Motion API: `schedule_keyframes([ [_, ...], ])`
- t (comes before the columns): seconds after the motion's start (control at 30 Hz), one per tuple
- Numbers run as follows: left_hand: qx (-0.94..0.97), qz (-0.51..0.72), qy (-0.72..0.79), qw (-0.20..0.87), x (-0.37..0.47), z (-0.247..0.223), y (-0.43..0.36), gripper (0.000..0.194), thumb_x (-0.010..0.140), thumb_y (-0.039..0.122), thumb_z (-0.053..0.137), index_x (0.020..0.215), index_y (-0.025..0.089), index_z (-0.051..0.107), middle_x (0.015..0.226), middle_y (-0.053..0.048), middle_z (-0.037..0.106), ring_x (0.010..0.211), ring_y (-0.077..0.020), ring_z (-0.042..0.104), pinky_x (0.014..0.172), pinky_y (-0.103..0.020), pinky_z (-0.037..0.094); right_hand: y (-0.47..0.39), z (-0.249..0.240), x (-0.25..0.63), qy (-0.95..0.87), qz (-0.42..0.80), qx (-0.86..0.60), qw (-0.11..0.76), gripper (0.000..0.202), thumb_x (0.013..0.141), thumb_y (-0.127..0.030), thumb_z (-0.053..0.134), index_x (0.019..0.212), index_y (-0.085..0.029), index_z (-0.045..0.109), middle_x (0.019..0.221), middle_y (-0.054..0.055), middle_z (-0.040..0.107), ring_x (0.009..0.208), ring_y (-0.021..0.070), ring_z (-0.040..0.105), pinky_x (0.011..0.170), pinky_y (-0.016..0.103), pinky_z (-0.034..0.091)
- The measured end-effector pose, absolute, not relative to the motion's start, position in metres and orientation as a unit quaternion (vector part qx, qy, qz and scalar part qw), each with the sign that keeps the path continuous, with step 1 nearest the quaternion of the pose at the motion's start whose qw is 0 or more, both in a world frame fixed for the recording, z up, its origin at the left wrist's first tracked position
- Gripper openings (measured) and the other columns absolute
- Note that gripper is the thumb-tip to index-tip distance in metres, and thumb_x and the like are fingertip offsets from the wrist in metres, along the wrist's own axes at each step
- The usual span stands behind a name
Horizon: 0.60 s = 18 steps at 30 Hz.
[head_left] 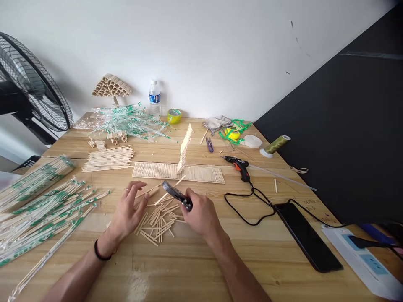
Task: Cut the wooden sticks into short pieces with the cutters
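Observation:
My right hand [201, 213] is closed around the dark handles of a hand cutter [176, 193], its metal head tilted up to the left. My left hand [126, 212], with a ring and a black wristband, curls around short wooden sticks [153, 192] whose ends reach toward the cutter's head. Whether the jaws touch them I cannot tell. Below both hands lies a loose pile of cut wooden sticks [159, 224]. Just beyond is a flat strip of sticks glued side by side [204, 173], with an upright, rough-edged stick panel [185, 149] standing on it.
Wrapped chopsticks [47, 218] and a row of bare sticks [108, 158] lie left. Empty wrappers [126, 119], a bottle [154, 98] and tape [174, 116] stand behind. At right are a glue gun [241, 167] with its cord, a phone [308, 237] and a power strip [362, 256].

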<state>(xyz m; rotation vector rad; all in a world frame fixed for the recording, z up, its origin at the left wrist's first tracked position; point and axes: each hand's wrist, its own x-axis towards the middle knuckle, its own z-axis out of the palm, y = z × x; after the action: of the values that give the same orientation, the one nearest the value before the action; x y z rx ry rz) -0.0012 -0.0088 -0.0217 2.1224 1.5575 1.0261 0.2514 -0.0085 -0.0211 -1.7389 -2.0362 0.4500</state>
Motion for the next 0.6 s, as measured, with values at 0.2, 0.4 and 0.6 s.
schedule_keyframes([
  [0.2, 0.808, 0.392, 0.431, 0.093, 0.006, -0.014, -0.027, 0.042, 0.106, 0.025, 0.045, 0.149, 0.022, 0.047, 0.141, -0.016, 0.056, 0.129, -0.0288, 0.057, 0.106, -0.047, 0.049, -0.021, -0.013, 0.23, -0.747, 0.19, -0.615, 0.165, 0.015, 0.081, -0.016, 0.072, 0.092, -0.022, 0.065, 0.083, 0.006, 0.079, 0.072, 0.0244, 0.071, 0.063, 0.029, 0.033],
  [0.4, 0.858, 0.351, 0.374, 0.019, 0.014, -0.013, -0.028, 0.035, 0.099, 0.02, 0.055, 0.134, 0.023, 0.059, 0.126, -0.013, 0.067, 0.115, -0.0297, 0.06, 0.097, -0.045, 0.048, -0.032, -0.01, 0.213, -0.774, 0.22, -0.579, 0.131, 0.018, 0.084, -0.024, 0.073, 0.102, -0.02, 0.069, 0.087, 0.009, 0.08, 0.077, 0.0276, 0.074, 0.063, 0.031, 0.035],
  [0.6, 0.858, 0.346, 0.38, 0.025, 0.017, -0.017, -0.028, 0.029, 0.099, 0.017, 0.057, 0.127, 0.019, 0.06, 0.118, -0.011, 0.069, 0.109, -0.0267, 0.063, 0.094, -0.043, 0.048, -0.034, -0.008, 0.213, -0.779, 0.231, -0.574, 0.106, 0.023, 0.087, -0.025, 0.07, 0.109, -0.019, 0.071, 0.091, 0.01, 0.081, 0.08, 0.0292, 0.076, 0.064, 0.032, 0.037],
])
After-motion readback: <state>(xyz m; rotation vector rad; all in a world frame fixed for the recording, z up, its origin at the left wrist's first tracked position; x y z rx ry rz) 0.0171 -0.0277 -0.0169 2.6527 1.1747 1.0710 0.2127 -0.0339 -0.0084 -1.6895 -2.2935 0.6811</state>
